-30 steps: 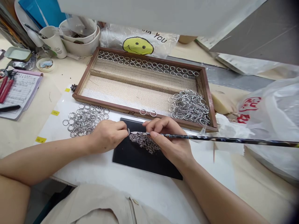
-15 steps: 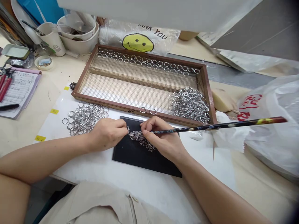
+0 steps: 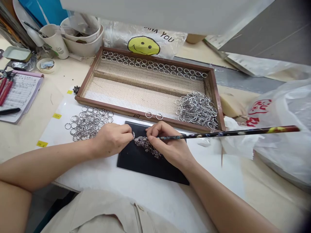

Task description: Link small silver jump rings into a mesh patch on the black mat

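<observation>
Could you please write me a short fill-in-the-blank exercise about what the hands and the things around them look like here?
1. The right hand holds a long dark patterned ____.
2. The pile of tiny sparkly pieces lies on a flat ____ rectangular pad.
3. The plastic bag behind the brown wooden mesh tray shows a yellow ____ face.

Missing words: stick; black; smiley

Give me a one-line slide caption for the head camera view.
Right hand holds a long stick over small beads on a black pad; left hand pinches beside them.

Two hands point(image 3: 111, 139), one stick point(image 3: 228, 132)
</observation>
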The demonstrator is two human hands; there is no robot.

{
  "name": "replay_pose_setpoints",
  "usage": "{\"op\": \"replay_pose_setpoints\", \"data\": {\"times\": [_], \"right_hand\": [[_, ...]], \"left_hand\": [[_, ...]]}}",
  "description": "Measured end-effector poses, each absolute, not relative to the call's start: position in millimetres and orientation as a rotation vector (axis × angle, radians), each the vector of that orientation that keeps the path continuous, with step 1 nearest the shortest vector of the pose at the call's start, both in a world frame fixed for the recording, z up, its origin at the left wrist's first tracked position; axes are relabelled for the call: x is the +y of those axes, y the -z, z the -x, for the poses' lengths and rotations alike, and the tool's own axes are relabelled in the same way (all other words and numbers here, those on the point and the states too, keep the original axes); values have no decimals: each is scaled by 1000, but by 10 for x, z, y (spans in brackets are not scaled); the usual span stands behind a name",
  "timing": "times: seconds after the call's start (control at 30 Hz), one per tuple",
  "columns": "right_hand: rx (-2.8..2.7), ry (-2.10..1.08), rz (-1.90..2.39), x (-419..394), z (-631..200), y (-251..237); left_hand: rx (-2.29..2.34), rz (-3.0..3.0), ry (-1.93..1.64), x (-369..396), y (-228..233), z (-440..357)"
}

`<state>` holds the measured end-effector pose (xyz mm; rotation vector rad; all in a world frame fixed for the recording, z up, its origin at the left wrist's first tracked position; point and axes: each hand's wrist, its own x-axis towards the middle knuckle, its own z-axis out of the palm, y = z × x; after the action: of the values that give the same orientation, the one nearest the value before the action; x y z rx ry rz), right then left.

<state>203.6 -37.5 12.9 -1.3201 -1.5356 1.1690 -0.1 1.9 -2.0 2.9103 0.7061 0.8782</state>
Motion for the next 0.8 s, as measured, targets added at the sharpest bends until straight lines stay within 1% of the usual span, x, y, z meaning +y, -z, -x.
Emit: {"op": "replay_pose_setpoints", "data": {"times": [0.13, 0.27, 0.53, 0.8], "right_hand": [[-1410, -1217, 1254, -369, -2065, -99], [-1311, -1181, 1165, -385, -2086, -76], [-1404, -1111, 1076, -431, -2042, -146], [-1470, -1054, 1135, -428, -2031, -198]], "left_hand": [[711, -2909, -889, 20, 9, -5], [705, -2917, -883, 19, -7, -8], [683, -2952, -877, 9, -9, 0], [671, -2959, -853, 9, -35, -7]]}}
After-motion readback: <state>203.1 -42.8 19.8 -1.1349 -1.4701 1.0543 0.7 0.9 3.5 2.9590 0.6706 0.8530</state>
